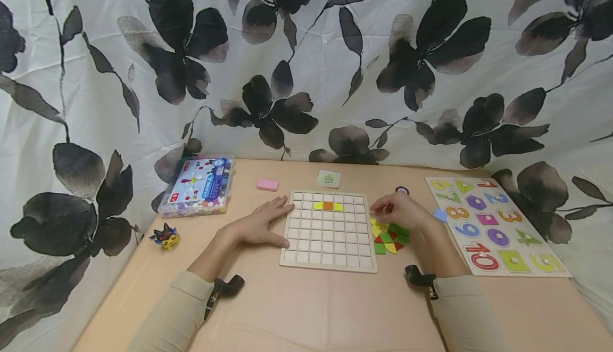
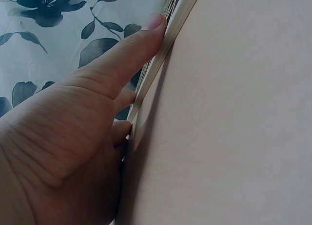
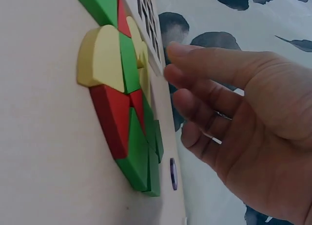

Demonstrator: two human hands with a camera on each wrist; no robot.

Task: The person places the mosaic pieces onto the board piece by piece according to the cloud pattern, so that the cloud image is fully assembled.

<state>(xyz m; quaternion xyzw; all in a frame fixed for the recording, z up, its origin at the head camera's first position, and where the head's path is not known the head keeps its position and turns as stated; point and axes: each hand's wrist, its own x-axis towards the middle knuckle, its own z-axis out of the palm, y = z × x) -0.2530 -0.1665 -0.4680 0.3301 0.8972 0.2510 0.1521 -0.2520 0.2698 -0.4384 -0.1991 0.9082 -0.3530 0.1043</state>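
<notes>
A pale wooden grid board lies at the middle of the table. In one of its upper rows, an orange square tile sits between two yellow tiles. My left hand rests spread against the board's left edge, thumb and fingers touching the rim. Near the upper right edge of the board, my right hand hovers above a pile of red, green and yellow tiles. Its fingers are loosely bent, and I see nothing between thumb and fingers in the right wrist view.
Behind the board lies a small pattern card, with a pink block to its left. A clear box of parts and a small black-and-yellow figure stand left. On the right are a number puzzle board and a blue piece.
</notes>
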